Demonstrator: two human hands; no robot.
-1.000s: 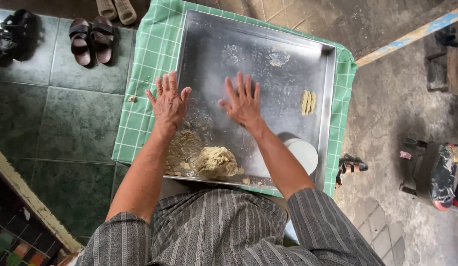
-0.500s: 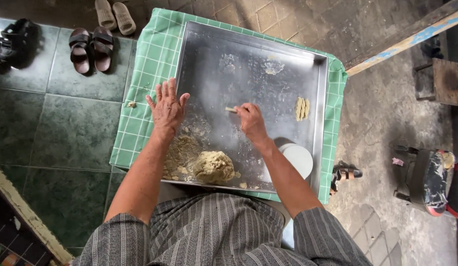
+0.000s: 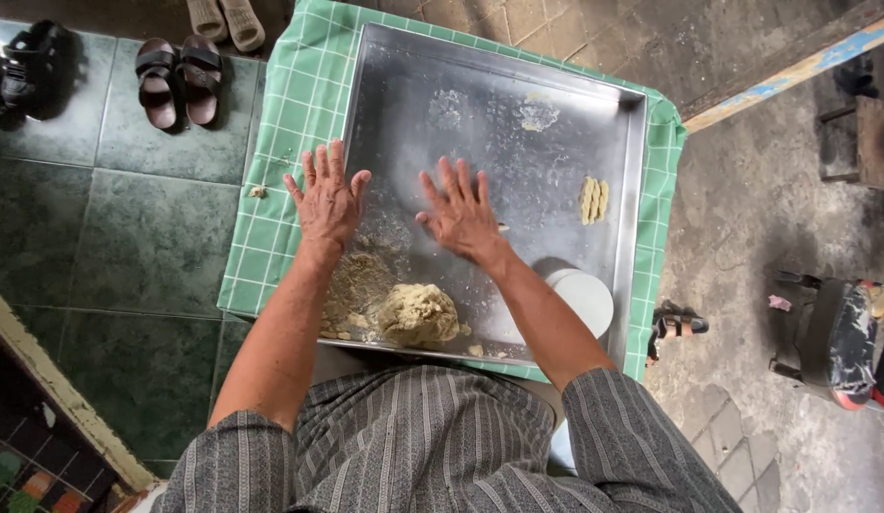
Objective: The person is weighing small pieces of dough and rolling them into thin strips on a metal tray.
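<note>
Both hands lie flat and spread over a big shallow metal tray (image 3: 556, 66) that sits on a green checked cloth (image 3: 299, 104). The left hand (image 3: 328, 204) rests at the tray's left rim, fingers splayed, its grip open and holding nothing. The right hand (image 3: 461, 214) presses palm-down near the middle of the tray, grip likewise open; a thin bit of dough (image 3: 502, 228) pokes out from under its outer edge, so something small seems to lie beneath the palm, though I cannot tell its full shape.

Close to the person's body, at the near edge of the tray, sits a rough lump of pale brown dough (image 3: 418, 313), with loose crumbs (image 3: 361, 285) scattered just left of it, below the left wrist. Neither hand touches the lump. Over toward the tray's right wall lie a few small shaped dough pieces (image 3: 592, 199), side by side, well apart from both hands. A round white lid or dish (image 3: 585, 296) stands in the near right corner, partly behind the right forearm.

On the green floor tiles to the left are brown sandals (image 3: 176, 81) and a dark pair of shoes (image 3: 28, 62). The person wears a grey striped garment (image 3: 423, 437).
</note>
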